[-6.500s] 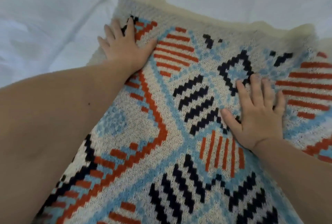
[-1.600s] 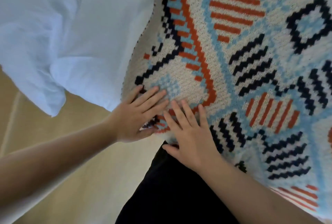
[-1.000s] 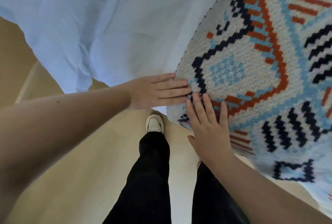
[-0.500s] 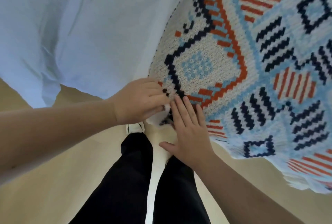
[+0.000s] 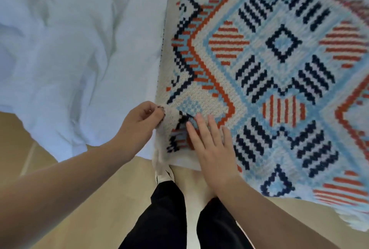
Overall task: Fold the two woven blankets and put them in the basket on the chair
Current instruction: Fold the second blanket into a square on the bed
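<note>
One blanket point(image 5: 269, 81) is lying on the bed point(image 5: 69, 49), its near corner hanging over the edge. Half a second ago the left hand point(image 5: 139, 127) only rested there; now its fingers are pinching that corner while the right hand point(image 5: 211, 145) is pressing flat with straight fingers, so the next fold is probably starting.

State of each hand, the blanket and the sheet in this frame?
left hand: pinching the blanket's near corner, corner lifted
right hand: fingers straight, flat on the blanket
woven blanket: spread on the bed, near edge overhanging
white sheet: wrinkled, under the blanket
</note>
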A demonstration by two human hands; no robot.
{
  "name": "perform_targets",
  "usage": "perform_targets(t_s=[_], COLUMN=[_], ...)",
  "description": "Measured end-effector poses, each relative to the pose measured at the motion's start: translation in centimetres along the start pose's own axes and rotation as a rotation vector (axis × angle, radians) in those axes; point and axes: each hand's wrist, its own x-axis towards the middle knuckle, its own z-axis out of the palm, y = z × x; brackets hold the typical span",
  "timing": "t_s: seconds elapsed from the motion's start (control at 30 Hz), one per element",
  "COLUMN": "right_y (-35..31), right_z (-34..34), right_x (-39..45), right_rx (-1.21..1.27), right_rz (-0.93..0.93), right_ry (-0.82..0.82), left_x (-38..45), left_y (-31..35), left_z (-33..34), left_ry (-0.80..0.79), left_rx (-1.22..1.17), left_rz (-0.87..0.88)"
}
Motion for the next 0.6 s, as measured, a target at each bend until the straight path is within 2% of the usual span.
perform_targets(t_s=[0.1, 0.13, 0.17, 0.23, 0.27, 0.3, 0.33, 0.4, 0.47, 0.53, 0.6], right_y=[2.3, 2.8, 3.2, 3.5, 3.5, 3.6, 3.5, 3.3, 2.8, 2.3, 1.8], right_z=[-0.7, -0.6, -0.4, 0.4, 1.0, 1.4, 1.8, 2.2, 2.2, 1.9, 1.0], right_x=[2.3, 3.0, 3.5, 4.3, 4.6, 4.8, 4.9, 4.9, 5.3, 5.5, 5.6], right_rx=[-0.003, -0.003, -0.002, 0.000, 0.001, -0.004, -0.003, 0.004, -0.013, -0.011, 0.065], right_rz=[0.034, 0.035, 0.041, 0.055, 0.063, 0.076, 0.092, 0.118, 0.134, 0.154, 0.195], right_ry=[-0.019, -0.023, -0.046, -0.126, -0.169, -0.206, -0.233, -0.254, -0.306, -0.351, -0.378], left_x=[1.4, 2.0, 2.6, 4.3, 5.2, 6.1, 6.9, 8.4, 9.9, 10.9, 11.5], left_y=[0.6, 0.3, -0.4, -2.7, -4.0, -5.4, -6.6, -8.2, -8.5, -7.6, -6.0], left_z=[0.3, 0.0, -0.3, -1.2, -1.7, -2.0, -2.2, -2.3, -1.9, -1.0, -0.3], left_ry=[-0.058, -0.086, -0.085, -0.060, -0.084, -0.177, -0.294, -0.481, -0.560, -0.587, -0.638], left_rx=[0.107, 0.229, 0.448, 0.857, 1.001, 1.135, 1.254, 1.420, 1.405, 1.226, 0.984], left_rz=[0.037, 0.090, 0.229, 0.698, 0.935, 1.116, 1.239, 1.380, 1.478, 1.570, 1.521])
